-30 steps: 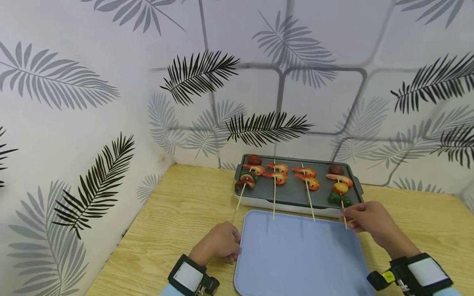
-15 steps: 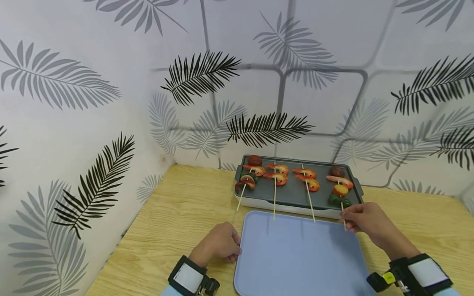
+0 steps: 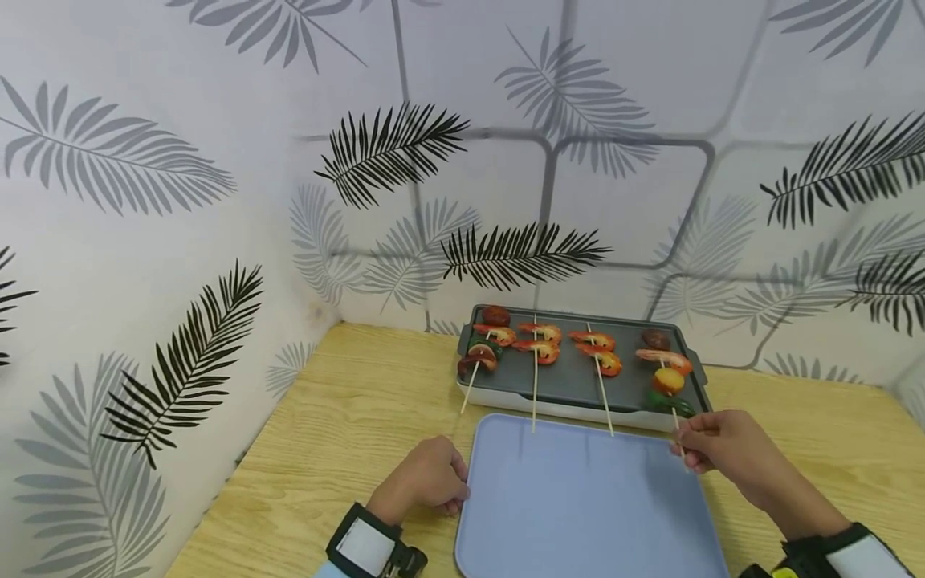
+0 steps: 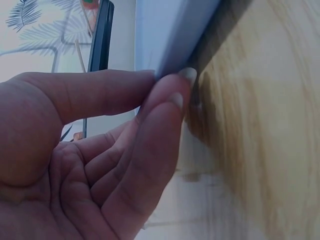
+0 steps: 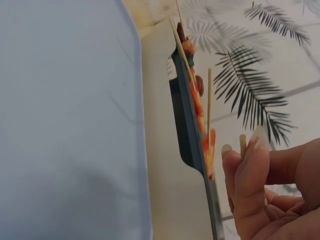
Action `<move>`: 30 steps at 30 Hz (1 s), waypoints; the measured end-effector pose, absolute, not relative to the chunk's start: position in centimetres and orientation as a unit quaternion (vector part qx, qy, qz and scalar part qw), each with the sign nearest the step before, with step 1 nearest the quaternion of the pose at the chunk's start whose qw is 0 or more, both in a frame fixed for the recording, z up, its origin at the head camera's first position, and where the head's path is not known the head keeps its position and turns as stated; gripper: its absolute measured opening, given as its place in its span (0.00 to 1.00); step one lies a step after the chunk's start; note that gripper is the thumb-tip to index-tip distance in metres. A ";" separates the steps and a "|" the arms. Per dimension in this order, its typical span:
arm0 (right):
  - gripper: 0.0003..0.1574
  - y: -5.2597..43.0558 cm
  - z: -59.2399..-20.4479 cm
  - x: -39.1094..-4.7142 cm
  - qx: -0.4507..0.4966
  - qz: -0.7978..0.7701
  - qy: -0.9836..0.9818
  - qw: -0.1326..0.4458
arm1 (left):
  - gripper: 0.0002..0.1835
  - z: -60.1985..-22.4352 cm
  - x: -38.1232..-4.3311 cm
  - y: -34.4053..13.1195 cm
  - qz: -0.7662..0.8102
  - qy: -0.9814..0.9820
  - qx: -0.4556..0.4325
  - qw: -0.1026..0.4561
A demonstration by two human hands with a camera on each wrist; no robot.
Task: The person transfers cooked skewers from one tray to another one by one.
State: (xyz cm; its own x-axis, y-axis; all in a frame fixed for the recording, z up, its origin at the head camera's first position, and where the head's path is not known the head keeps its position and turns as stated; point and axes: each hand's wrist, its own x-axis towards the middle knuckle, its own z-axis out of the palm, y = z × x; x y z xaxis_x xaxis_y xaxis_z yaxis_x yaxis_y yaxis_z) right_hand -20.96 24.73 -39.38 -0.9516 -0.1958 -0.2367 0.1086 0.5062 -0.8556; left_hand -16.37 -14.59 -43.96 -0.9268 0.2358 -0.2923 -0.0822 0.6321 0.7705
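Observation:
My right hand (image 3: 730, 453) pinches the bare stick end of the rightmost skewer (image 3: 668, 381), which carries a brown piece, a shrimp, a yellow round piece and a green one. This food overlaps the right end of the dark griddle (image 3: 571, 381). In the right wrist view the stick tip (image 5: 243, 142) pokes out between thumb and fingers. My left hand (image 3: 426, 479) is at the left edge of the pale blue tray (image 3: 585, 506). Seen from the left wrist, thumb and forefinger pinch the tray rim (image 4: 175, 45).
Two shrimp skewers (image 3: 536, 351) (image 3: 600, 360) lie mid-griddle, their sticks reaching over the tray's far edge. Another mixed skewer (image 3: 478, 357) lies at the griddle's left end. Leaf-patterned walls (image 3: 405, 265) stand behind and left of the wooden table (image 3: 311, 449).
My right hand has drawn back toward me and slightly right, bringing the skewer with it, and its food has shifted on the griddle. My left hand stays at the tray edge.

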 end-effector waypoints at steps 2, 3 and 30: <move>0.17 24.9 -39.1 -20.1 -0.023 -0.495 0.854 0.157 | 0.03 -44.0 -16.3 -14.6 0.427 0.884 0.043 0.187; 0.17 25.1 -39.0 -19.6 -0.022 -0.495 0.854 0.161 | 0.03 -44.0 -16.3 -14.5 0.425 0.884 0.044 0.187; 0.13 26.1 -42.7 -11.2 -0.020 -0.479 0.844 0.239 | 0.06 -43.4 -15.9 -14.7 0.418 0.889 0.066 0.174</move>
